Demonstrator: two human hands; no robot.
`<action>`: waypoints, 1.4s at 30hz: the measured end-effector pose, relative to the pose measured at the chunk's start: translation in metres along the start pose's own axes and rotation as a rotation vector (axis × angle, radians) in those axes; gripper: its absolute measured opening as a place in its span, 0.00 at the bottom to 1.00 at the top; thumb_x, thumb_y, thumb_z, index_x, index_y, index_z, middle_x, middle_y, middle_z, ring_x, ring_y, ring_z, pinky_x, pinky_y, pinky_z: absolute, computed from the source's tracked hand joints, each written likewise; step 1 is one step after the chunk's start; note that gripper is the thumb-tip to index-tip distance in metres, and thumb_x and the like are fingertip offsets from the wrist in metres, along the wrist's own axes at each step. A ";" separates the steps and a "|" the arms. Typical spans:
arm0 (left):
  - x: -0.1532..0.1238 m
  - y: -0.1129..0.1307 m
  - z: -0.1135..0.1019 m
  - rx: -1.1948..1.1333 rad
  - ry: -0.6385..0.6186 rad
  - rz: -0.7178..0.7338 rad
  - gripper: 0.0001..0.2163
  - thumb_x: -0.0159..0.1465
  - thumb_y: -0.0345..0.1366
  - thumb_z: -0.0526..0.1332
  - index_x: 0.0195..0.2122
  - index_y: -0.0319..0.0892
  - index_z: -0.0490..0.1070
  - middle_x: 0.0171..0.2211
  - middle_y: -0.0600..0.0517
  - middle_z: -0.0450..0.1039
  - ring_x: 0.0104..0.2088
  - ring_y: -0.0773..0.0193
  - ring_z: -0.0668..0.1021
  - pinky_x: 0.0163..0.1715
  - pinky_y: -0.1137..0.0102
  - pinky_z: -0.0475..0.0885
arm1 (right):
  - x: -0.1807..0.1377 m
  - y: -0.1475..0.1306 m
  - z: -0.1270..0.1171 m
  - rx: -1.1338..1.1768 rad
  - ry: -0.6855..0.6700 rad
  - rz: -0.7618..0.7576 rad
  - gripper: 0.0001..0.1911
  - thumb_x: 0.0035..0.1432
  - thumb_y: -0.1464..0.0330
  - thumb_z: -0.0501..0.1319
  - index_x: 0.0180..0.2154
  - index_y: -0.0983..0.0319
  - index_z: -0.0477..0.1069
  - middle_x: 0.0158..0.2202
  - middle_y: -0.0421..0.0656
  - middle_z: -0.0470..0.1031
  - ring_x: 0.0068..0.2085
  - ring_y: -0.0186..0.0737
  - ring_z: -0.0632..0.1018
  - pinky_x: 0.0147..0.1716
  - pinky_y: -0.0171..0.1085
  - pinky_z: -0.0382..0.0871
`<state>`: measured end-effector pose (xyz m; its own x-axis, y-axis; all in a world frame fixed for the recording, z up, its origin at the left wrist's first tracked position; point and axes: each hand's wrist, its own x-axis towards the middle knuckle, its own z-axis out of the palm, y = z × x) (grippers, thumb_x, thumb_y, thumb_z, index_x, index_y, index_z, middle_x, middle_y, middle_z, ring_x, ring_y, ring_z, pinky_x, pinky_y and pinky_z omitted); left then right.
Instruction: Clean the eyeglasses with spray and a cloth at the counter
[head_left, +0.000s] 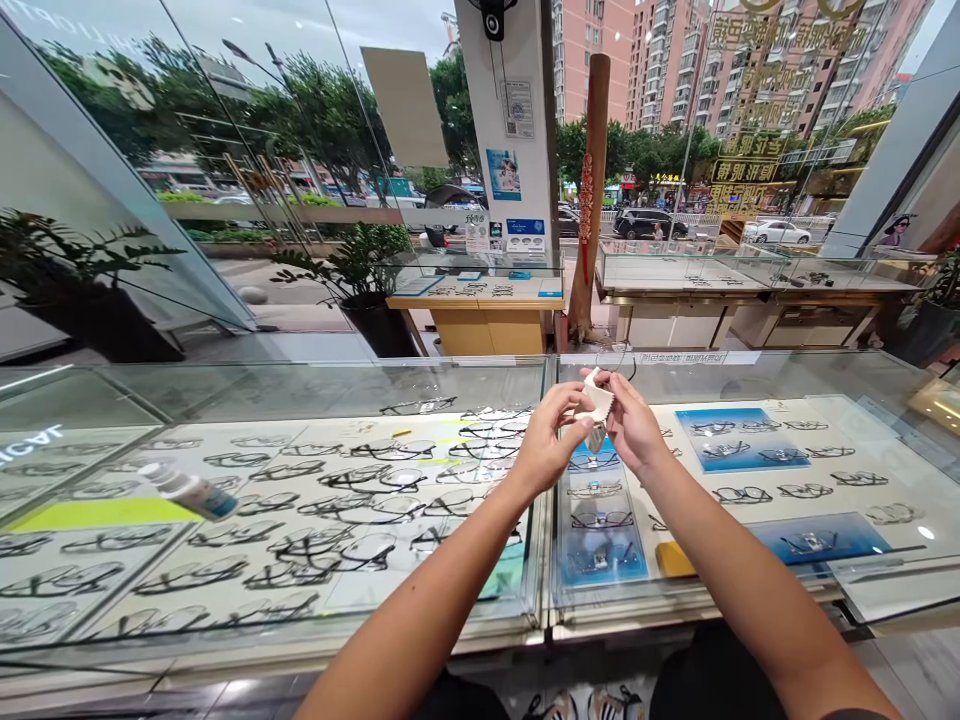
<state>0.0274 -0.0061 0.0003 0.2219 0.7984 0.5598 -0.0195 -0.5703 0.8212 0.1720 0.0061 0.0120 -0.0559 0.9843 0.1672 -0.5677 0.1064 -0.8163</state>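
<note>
Both of my hands meet above the glass counter, close to the seam between two display cases. My left hand (553, 432) is closed, pinching a cream cleaning cloth (600, 398) with a zigzag edge between thumb and fingers. My right hand (634, 428) is closed too, its fingers at the other side of the cloth and on a pair of eyeglasses (596, 438). One lens shows below the cloth, and a thin dark temple sticks up behind the right fingers. The cloth and fingers hide most of the frame.
A white spray bottle (189, 490) stands on the left glass case (300, 385). Rows of eyeglasses (375, 480) lie under the glass. Blue display mats (739, 440) and a yellow object (675, 558) are on the right. Beyond are more showcases (480, 290) and a wooden post (592, 180).
</note>
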 end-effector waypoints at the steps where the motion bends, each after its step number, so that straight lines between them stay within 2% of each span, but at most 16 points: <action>1: 0.000 0.000 0.001 -0.016 0.031 -0.021 0.14 0.67 0.49 0.63 0.38 0.42 0.74 0.51 0.43 0.73 0.48 0.56 0.78 0.45 0.66 0.75 | -0.001 0.000 0.001 -0.003 -0.003 0.002 0.21 0.47 0.50 0.76 0.33 0.57 0.77 0.54 0.42 0.82 0.44 0.42 0.82 0.36 0.36 0.77; 3: 0.002 -0.002 0.002 -0.074 0.098 -0.081 0.15 0.67 0.51 0.63 0.38 0.42 0.72 0.44 0.46 0.74 0.41 0.61 0.78 0.40 0.69 0.74 | -0.002 0.001 0.003 -0.015 -0.021 0.000 0.21 0.48 0.49 0.75 0.33 0.57 0.77 0.54 0.43 0.82 0.45 0.43 0.82 0.36 0.36 0.77; 6: 0.006 -0.006 0.002 -0.202 0.152 -0.180 0.21 0.60 0.52 0.71 0.42 0.43 0.69 0.39 0.50 0.74 0.36 0.65 0.76 0.36 0.71 0.73 | -0.003 0.001 0.004 -0.040 -0.063 -0.017 0.20 0.51 0.49 0.73 0.34 0.57 0.77 0.54 0.43 0.82 0.46 0.44 0.82 0.39 0.38 0.78; 8: 0.007 -0.008 0.001 -0.260 0.119 -0.267 0.24 0.56 0.54 0.73 0.42 0.42 0.70 0.37 0.51 0.74 0.35 0.66 0.76 0.36 0.71 0.73 | -0.004 0.000 0.004 -0.051 -0.078 -0.018 0.20 0.52 0.48 0.73 0.35 0.56 0.77 0.53 0.43 0.82 0.47 0.45 0.82 0.40 0.39 0.78; 12: 0.009 -0.004 -0.001 -0.287 -0.016 -0.398 0.25 0.57 0.59 0.71 0.37 0.40 0.75 0.33 0.52 0.75 0.35 0.65 0.76 0.40 0.69 0.75 | -0.006 -0.003 0.005 -0.087 -0.093 -0.028 0.21 0.51 0.47 0.73 0.34 0.56 0.78 0.52 0.42 0.83 0.48 0.46 0.82 0.42 0.40 0.78; 14: 0.009 -0.003 -0.001 -0.307 -0.007 -0.393 0.25 0.56 0.60 0.72 0.35 0.40 0.75 0.31 0.53 0.75 0.34 0.66 0.75 0.40 0.69 0.75 | -0.005 -0.003 0.005 -0.094 -0.086 -0.059 0.21 0.49 0.46 0.74 0.32 0.56 0.78 0.51 0.42 0.83 0.50 0.46 0.81 0.46 0.40 0.77; 18: 0.010 -0.007 -0.002 -0.351 0.120 -0.352 0.25 0.53 0.59 0.74 0.35 0.41 0.75 0.28 0.55 0.73 0.30 0.69 0.72 0.36 0.72 0.72 | -0.001 -0.003 0.003 -0.103 -0.065 -0.130 0.20 0.52 0.47 0.73 0.30 0.56 0.77 0.52 0.42 0.82 0.53 0.45 0.80 0.52 0.41 0.74; 20: 0.011 -0.009 -0.002 -0.333 0.175 -0.307 0.25 0.55 0.59 0.73 0.36 0.41 0.75 0.29 0.54 0.74 0.30 0.68 0.72 0.35 0.72 0.71 | 0.001 -0.002 0.001 -0.128 -0.058 -0.155 0.19 0.55 0.48 0.72 0.31 0.57 0.77 0.53 0.43 0.82 0.54 0.44 0.79 0.55 0.41 0.72; 23: 0.011 -0.009 -0.004 -0.275 0.191 -0.235 0.24 0.59 0.60 0.70 0.36 0.40 0.76 0.30 0.53 0.75 0.32 0.66 0.73 0.36 0.71 0.70 | 0.002 -0.004 0.000 -0.139 -0.059 -0.159 0.19 0.56 0.49 0.71 0.31 0.57 0.77 0.53 0.44 0.82 0.54 0.43 0.79 0.56 0.40 0.71; 27: 0.010 -0.005 -0.006 -0.183 0.144 -0.212 0.25 0.62 0.60 0.67 0.38 0.39 0.80 0.28 0.53 0.74 0.31 0.65 0.72 0.35 0.70 0.68 | 0.000 -0.007 0.001 -0.090 -0.101 -0.106 0.18 0.53 0.49 0.73 0.31 0.57 0.78 0.53 0.43 0.82 0.50 0.43 0.80 0.51 0.40 0.74; 31: 0.010 -0.003 -0.005 -0.162 0.036 -0.231 0.26 0.61 0.61 0.67 0.39 0.38 0.81 0.31 0.51 0.76 0.33 0.62 0.73 0.36 0.69 0.69 | -0.001 -0.011 0.001 -0.072 -0.080 -0.075 0.17 0.54 0.51 0.73 0.31 0.57 0.78 0.53 0.42 0.81 0.49 0.42 0.80 0.47 0.39 0.75; 34: 0.011 -0.005 -0.005 -0.175 -0.012 -0.254 0.26 0.61 0.61 0.67 0.39 0.39 0.81 0.31 0.51 0.77 0.33 0.63 0.73 0.36 0.70 0.69 | 0.000 -0.011 0.000 -0.055 -0.059 -0.070 0.16 0.55 0.52 0.73 0.31 0.57 0.77 0.54 0.42 0.81 0.44 0.39 0.79 0.43 0.37 0.75; 38: 0.011 -0.010 -0.005 -0.279 -0.038 -0.347 0.24 0.57 0.59 0.70 0.35 0.39 0.80 0.28 0.52 0.75 0.29 0.66 0.71 0.33 0.71 0.67 | 0.001 -0.012 -0.001 -0.008 -0.085 -0.045 0.16 0.53 0.53 0.74 0.31 0.57 0.76 0.52 0.42 0.82 0.41 0.38 0.79 0.41 0.37 0.76; 42: 0.013 -0.014 -0.005 -0.398 -0.036 -0.472 0.19 0.53 0.50 0.75 0.37 0.39 0.79 0.30 0.51 0.77 0.29 0.67 0.73 0.32 0.72 0.68 | 0.001 -0.015 -0.002 0.030 -0.153 -0.007 0.16 0.54 0.53 0.73 0.31 0.57 0.75 0.54 0.42 0.82 0.44 0.40 0.80 0.44 0.40 0.78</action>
<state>0.0254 0.0130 -0.0036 0.3282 0.9359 0.1279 -0.2718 -0.0362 0.9617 0.1815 0.0054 0.0231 -0.1750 0.9506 0.2565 -0.5930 0.1063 -0.7981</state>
